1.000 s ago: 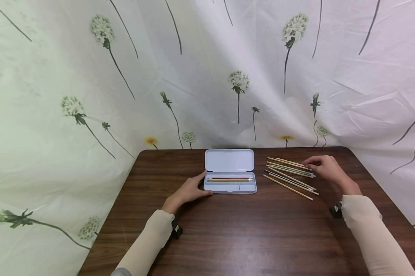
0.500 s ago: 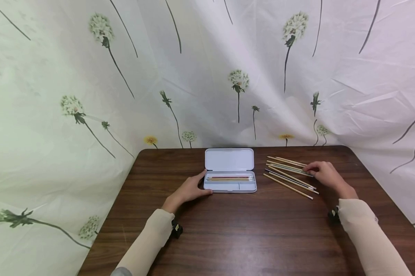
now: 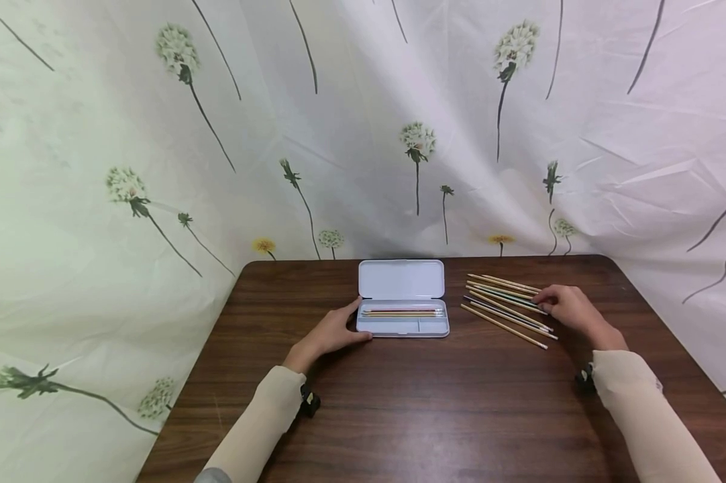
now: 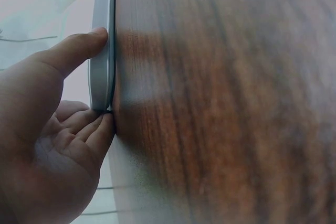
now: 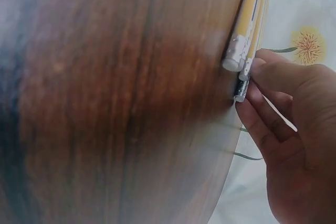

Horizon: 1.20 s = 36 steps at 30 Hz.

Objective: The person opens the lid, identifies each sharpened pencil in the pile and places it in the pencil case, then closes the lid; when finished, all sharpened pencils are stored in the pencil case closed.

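Note:
In the head view my left hand (image 3: 329,332) holds the left end of a white pencil case (image 3: 402,335), thumb at the front edge and fingers round the end. The case lies with its lid raised; a few pencils (image 3: 402,313) rest in its long rear compartment. In the left wrist view the thumb presses the case's side wall (image 4: 101,85). To the right of the case, several loose pencils (image 3: 502,325) lie fanned out on the table. My right hand (image 3: 571,308) pinches a pencil (image 5: 241,88) near its eraser end, thumb and fingertips beside neighbouring pencil ends; its tip lies among the others.
The dark wooden table (image 3: 435,402) has its far edge just behind the case and pencils. A white curtain (image 3: 363,168) printed with dandelions hangs behind that edge. The case lid (image 3: 402,280) leans back near the curtain.
My right hand has come slightly nearer, from the upper pencils to a greenish one in the middle, and some pencils there have shifted a little. The left hand and case have stayed put.

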Available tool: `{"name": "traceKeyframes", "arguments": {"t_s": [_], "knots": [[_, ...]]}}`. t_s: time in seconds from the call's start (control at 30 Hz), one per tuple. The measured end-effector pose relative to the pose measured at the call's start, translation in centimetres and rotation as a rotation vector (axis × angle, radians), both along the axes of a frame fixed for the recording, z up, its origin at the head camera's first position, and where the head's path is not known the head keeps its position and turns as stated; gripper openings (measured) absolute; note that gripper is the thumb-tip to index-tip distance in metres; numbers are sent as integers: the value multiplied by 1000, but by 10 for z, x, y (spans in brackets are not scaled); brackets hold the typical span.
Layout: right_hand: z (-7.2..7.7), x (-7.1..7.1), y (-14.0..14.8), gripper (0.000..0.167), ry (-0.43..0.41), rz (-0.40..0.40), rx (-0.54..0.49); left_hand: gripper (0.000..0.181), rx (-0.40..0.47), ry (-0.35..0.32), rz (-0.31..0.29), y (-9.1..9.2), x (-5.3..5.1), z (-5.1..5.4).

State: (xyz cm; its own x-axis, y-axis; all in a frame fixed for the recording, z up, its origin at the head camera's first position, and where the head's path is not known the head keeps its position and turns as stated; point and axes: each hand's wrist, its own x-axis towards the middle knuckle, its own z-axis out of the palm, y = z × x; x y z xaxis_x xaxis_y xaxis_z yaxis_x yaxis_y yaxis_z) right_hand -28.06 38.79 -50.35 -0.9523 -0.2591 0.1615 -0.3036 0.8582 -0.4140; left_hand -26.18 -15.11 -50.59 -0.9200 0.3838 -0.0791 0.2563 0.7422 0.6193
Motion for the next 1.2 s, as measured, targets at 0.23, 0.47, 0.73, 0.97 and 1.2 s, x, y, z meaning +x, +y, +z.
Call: {"name": "traceKeyframes", "arguments": {"t_s": [0.23,0.47,0.73,0.97,1.2], "knots": [[-2,0,-1,10,-16,14,1,96,-2,2,1,0,1,-1],[-4,-1,-2,10,-2,35,13,95,-7,-6,2,1,0,0],[0,2,-7,9,20,22,20,95,-5,-4,4,0,1,0],[1,6,-7,10,83,10,15,94,5,5,-2,0,1,0],[5,8,-11,11,199,24,-42,97,21,19,-35,-4,-3,-5]]}}
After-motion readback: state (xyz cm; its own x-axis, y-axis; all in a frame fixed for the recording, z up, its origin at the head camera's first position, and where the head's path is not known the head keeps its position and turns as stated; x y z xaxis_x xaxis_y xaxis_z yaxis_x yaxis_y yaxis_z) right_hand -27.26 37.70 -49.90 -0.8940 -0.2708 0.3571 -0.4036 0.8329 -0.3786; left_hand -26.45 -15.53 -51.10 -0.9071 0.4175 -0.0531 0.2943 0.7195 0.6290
